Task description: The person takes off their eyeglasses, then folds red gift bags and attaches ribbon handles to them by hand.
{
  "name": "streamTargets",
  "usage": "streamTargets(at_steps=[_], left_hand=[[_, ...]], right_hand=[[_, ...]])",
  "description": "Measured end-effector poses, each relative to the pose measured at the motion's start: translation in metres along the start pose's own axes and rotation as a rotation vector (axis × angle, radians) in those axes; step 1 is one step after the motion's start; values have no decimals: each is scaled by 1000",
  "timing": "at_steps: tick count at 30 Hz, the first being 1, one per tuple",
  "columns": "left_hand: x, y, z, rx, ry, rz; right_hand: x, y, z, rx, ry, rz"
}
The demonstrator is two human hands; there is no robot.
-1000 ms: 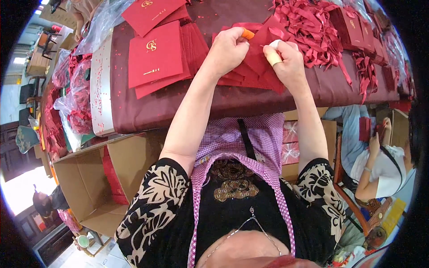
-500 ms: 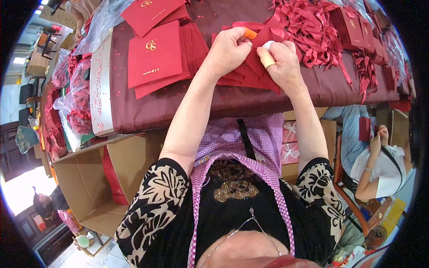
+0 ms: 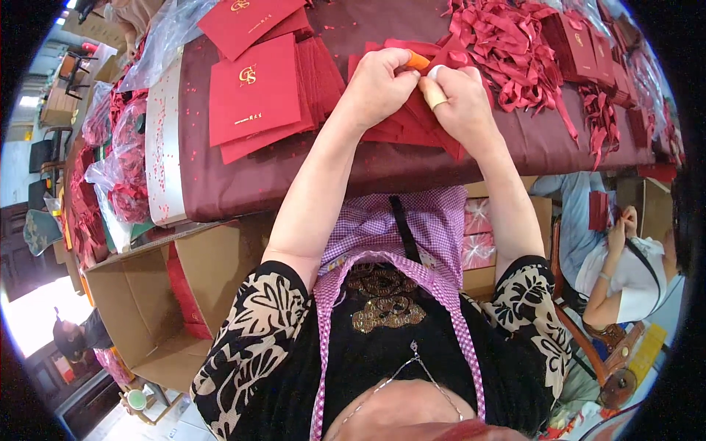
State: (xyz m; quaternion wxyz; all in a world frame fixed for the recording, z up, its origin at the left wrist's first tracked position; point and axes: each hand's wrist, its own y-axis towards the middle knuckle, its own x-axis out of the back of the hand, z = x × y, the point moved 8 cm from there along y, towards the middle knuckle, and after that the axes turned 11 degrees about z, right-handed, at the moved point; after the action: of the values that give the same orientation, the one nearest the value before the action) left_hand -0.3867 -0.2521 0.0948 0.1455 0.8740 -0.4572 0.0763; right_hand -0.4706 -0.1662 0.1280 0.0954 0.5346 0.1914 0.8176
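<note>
Red packets, hands and ribbon at a clothed table

- Red packets (image 3: 408,126): flat, stiff, paper-like, square-cornered; a loose overlapping heap on the table (image 3: 250,187), under and between the hands. Number cannot be counted.
- Left hand (image 3: 382,84): one. Bare, with one orange finger cover (image 3: 418,61); fingers bent and together at the heap's upper part.
- Right hand (image 3: 460,103): one. Two covers, one yellow (image 3: 432,93) and one white (image 3: 435,72); fingers curled together, just beside the left hand's. What either hand's fingers are clamped on cannot be told.
- Ribbon heap (image 3: 511,62): one, beyond the right hand; glossy, narrow, tangled red strips, with a smaller bundle (image 3: 601,125) at the table's edge.
- Left stack (image 3: 254,92): matte red packets, fanned; two faces with gold print show.
- Right stack (image 3: 581,48): red packets past the ribbon; two gold-marked faces show.
- Cloth (image 3: 331,29): maroon, smooth, with a slight sheen, over the table.
- Carton (image 3: 136,309): brown cardboard, open, below the table at left.
- Apron (image 3: 353,220): one, purple-and-white check.
</note>
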Motion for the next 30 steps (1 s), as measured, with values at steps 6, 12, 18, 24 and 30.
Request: streamTargets(at_steps=[6,12,18,24,30], left_hand=[[10,-2,2,-108,-185,-80],[0,-2,0,-150,41,101],[-7,-6,1,-51,-210,280],[-15,-4,-1,-126,208,355],[-16,0,-11,-176,44,300]], right_hand=[[7,0,-10,-4,110,-1],[12,-7,-2,58,15,-57],[16,-16,1,139,-12,-92],[19,-20,9,220,-76,-121],[31,-17,12,262,-117,-69]])
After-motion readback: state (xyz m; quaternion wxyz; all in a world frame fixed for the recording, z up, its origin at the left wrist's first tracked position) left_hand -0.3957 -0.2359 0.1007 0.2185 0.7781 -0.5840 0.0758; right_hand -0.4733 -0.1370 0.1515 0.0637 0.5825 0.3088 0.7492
